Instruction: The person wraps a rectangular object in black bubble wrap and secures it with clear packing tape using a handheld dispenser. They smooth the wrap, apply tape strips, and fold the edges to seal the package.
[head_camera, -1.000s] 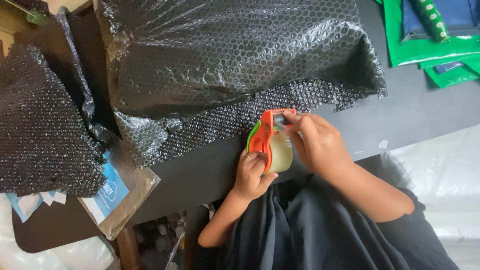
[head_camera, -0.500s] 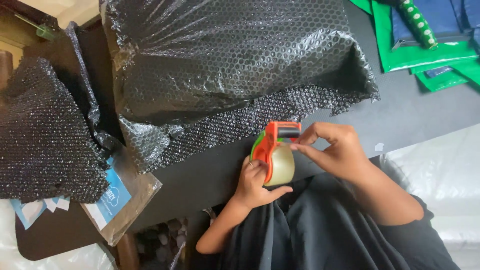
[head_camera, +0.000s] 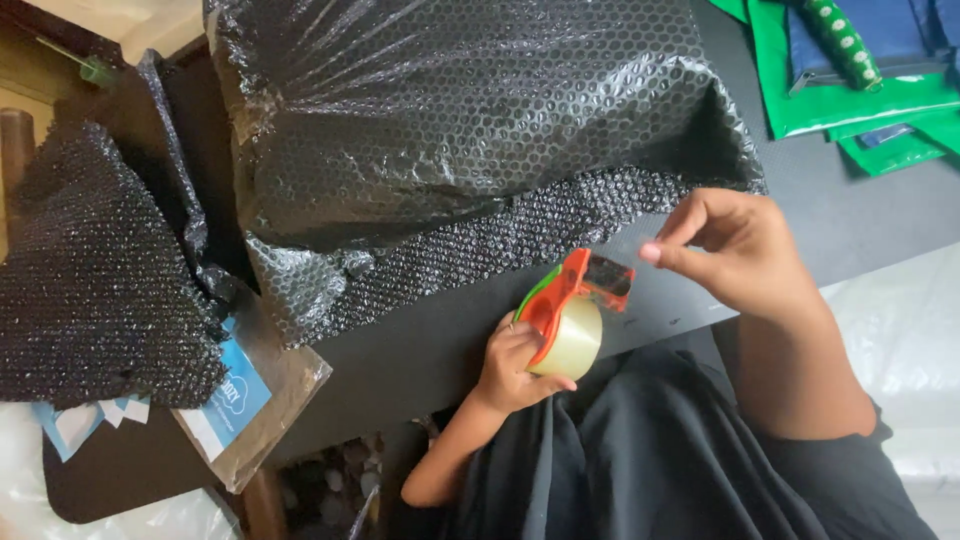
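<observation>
At the near edge of the dark table (head_camera: 420, 350), the left hand (head_camera: 515, 365) wraps firmly around an orange-and-green tape dispenser (head_camera: 570, 300) loaded with a clear tape roll (head_camera: 575, 340), holding it just off the table's front edge above the lap. The right hand (head_camera: 735, 250) hovers beside the dispenser's cutter end, thumb and forefinger pinched narrowly together; whether a tape end sits between them is too fine to tell. Behind both, a bulky bundle in black bubble wrap (head_camera: 450, 130) covers the table's middle. The dispenser looks light and rigid, best gripped by its handle; the tape itself is thin, sticky and prone to folding on itself. Green pouches (head_camera: 850, 105) lie at the far right corner.
</observation>
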